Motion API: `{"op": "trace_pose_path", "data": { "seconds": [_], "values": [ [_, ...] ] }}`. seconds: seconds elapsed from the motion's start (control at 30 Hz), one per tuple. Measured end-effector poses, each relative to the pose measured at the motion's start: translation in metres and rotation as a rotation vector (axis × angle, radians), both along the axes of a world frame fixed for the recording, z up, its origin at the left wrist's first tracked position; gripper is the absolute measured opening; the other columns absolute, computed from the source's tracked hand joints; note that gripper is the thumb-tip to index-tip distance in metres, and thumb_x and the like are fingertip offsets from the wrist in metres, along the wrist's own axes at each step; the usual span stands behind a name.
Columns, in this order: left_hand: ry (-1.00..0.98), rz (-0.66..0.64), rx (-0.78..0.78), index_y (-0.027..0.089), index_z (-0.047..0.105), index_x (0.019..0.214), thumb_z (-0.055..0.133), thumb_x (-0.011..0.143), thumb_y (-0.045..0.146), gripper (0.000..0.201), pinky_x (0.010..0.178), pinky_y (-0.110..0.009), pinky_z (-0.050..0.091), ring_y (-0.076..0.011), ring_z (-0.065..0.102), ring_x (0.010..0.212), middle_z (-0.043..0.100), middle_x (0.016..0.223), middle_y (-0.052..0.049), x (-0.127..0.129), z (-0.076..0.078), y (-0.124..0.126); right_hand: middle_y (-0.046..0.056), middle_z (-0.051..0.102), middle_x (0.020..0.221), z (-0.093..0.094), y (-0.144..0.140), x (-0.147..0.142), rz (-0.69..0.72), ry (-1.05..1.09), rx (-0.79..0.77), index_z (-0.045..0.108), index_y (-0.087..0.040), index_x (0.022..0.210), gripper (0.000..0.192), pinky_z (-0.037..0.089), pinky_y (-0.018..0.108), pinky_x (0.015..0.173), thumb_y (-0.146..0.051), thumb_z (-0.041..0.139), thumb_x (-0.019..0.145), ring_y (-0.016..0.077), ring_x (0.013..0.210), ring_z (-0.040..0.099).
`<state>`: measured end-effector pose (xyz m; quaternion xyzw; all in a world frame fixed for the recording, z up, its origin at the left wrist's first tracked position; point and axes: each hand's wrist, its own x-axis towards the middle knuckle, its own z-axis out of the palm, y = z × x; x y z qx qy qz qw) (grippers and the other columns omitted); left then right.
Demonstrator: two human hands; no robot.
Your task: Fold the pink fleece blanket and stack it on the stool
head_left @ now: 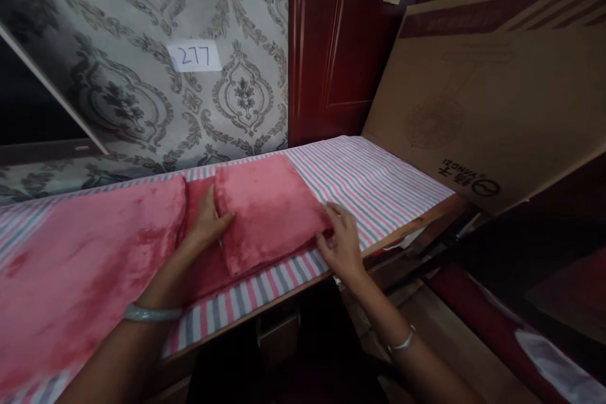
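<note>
A folded pink plush cloth [267, 208] lies on a striped table cover [374, 180]. My left hand [208, 221] grips its left edge with fingers curled around the fold. My right hand [343, 240] pinches its lower right corner near the table's front edge. A thinner pink layer [201, 271] lies under the folded piece. To the left, a larger pink plush cloth [80, 265] is spread flat over the table.
A big cardboard box [497, 95] leans over the table's right end. Patterned wallpaper with a paper label "277" [195, 57] stands behind. A dark red door [341, 38] is at the back. A wooden board [52, 91] slants at the left.
</note>
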<state>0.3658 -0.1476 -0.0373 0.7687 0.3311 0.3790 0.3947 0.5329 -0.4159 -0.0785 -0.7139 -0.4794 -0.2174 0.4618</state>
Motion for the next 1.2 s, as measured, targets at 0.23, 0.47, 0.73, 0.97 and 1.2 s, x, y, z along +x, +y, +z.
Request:
{"op": "trace_pose_path", "data": {
  "seconds": [0.23,0.47,0.73,0.97,1.2],
  "values": [
    [0.298,0.047,0.225,0.019,0.042,0.145,0.069,0.070,0.021,0.080,0.113,-0.049,0.037,-0.0352,0.049,0.129,0.050,0.138,-0.015,-0.003,-0.008,-0.033,0.014,0.063,0.127,-0.021,0.003,0.037,-0.010,0.277,-0.182,0.048,-0.015,0.140,0.070,0.049,0.044,0.099,-0.020,0.054,0.071,0.0278,0.115,0.060],
    [0.271,0.114,0.111,0.021,0.037,0.150,0.066,0.073,0.018,0.082,0.114,-0.050,0.035,-0.0343,0.044,0.135,0.049,0.143,-0.013,-0.016,-0.016,-0.056,0.010,0.067,0.128,-0.021,0.006,0.036,0.017,0.268,-0.187,0.057,-0.015,0.135,0.070,0.049,0.038,0.099,-0.012,0.045,0.067,0.0265,0.118,0.062],
    [0.086,0.073,-0.106,0.019,0.020,0.157,0.074,0.068,0.029,0.104,0.114,-0.046,0.037,-0.0317,0.048,0.133,0.043,0.150,-0.016,-0.037,-0.022,-0.099,0.011,0.065,0.131,-0.026,0.002,0.036,-0.015,0.276,-0.187,0.055,-0.018,0.139,0.070,0.049,0.043,0.097,-0.014,0.047,0.070,0.0286,0.117,0.062],
    [0.090,0.083,0.004,0.025,0.025,0.156,0.061,0.066,0.006,0.098,0.121,-0.048,0.022,-0.0304,0.036,0.142,0.039,0.154,-0.010,-0.039,-0.029,-0.108,0.010,0.069,0.125,-0.021,0.003,0.034,0.004,0.282,-0.181,0.060,-0.018,0.135,0.068,0.050,0.042,0.095,-0.012,0.043,0.069,0.0268,0.112,0.064],
    [0.162,0.023,0.030,0.021,0.028,0.156,0.058,0.069,0.011,0.092,0.120,-0.050,0.025,-0.0319,0.034,0.143,0.044,0.149,-0.012,-0.046,-0.027,-0.111,0.008,0.070,0.121,-0.024,0.003,0.034,-0.002,0.297,-0.193,0.058,-0.020,0.137,0.070,0.050,0.041,0.096,-0.011,0.043,0.070,0.0260,0.110,0.064]
  ]
}}
